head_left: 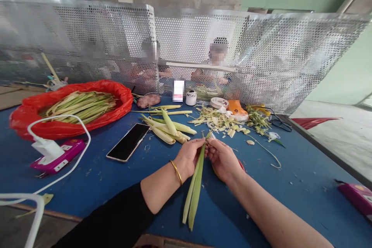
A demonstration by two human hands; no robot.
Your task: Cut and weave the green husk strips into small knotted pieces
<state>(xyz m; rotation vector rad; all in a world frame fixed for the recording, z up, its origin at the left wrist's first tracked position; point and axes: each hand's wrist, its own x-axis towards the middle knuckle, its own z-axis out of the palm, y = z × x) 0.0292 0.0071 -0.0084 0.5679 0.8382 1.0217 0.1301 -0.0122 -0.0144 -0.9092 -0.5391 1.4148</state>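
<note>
Long green corn husk leaves (198,186) hang down toward me, their narrow upper ends pinched between both hands. My left hand (189,155), with a gold bangle at its wrist, is closed around the leaves near the top. Close beside it, the fingers of my right hand (225,159) are pressed together on the same upper end. A red and yellow rounded object (242,165) is mostly hidden beneath my right hand. Just beyond my left hand lies a small pile of pale green corn husks (170,128).
A red plastic bag (116,114) full of husk strips sits left. Nearby are a phone (128,142) and a purple power strip (59,157) with white cable. Trimmed scraps (216,120), a tape roll (219,102) and a white container (191,97) stand before the perforated metal screen (188,35). People sit behind it.
</note>
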